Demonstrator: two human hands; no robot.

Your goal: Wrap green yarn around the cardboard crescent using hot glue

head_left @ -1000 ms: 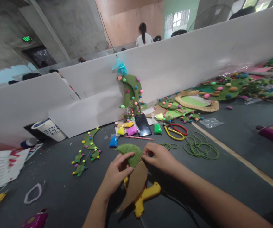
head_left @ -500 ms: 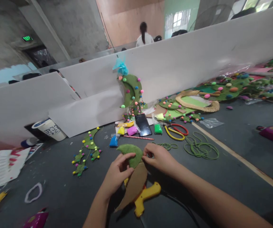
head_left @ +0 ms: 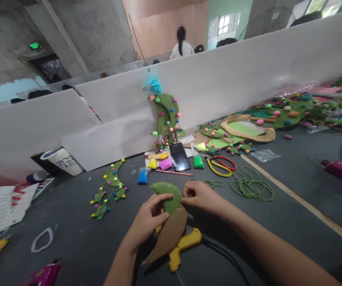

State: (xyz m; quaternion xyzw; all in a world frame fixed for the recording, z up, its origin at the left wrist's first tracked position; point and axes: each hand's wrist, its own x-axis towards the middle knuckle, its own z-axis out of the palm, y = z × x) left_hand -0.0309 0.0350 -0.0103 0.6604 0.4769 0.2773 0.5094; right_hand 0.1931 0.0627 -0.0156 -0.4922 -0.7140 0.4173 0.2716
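A crescent-shaped piece (head_left: pixel 171 222), green felt on its upper half and bare brown cardboard on the lower half, is held above the dark table. My left hand (head_left: pixel 148 219) pinches its left edge over the green felt. My right hand (head_left: pixel 202 196) grips the crescent's right edge with fingers curled. Under the crescent lies a yellow glue gun (head_left: pixel 183 248) with a black cord.
Clay packets (head_left: pixel 159 165), a black phone (head_left: pixel 179 156), scissors (head_left: pixel 220 165), coiled green cord (head_left: pixel 250 186), a finished crescent ornament (head_left: pixel 110 186) and a standing one (head_left: pixel 166 115) lie ahead. White partition boards (head_left: pixel 233 75) back the table. A person stands far behind.
Both hands and the crescent stayed nearly in place. The crescent tilted slightly, and the view shifted a little.
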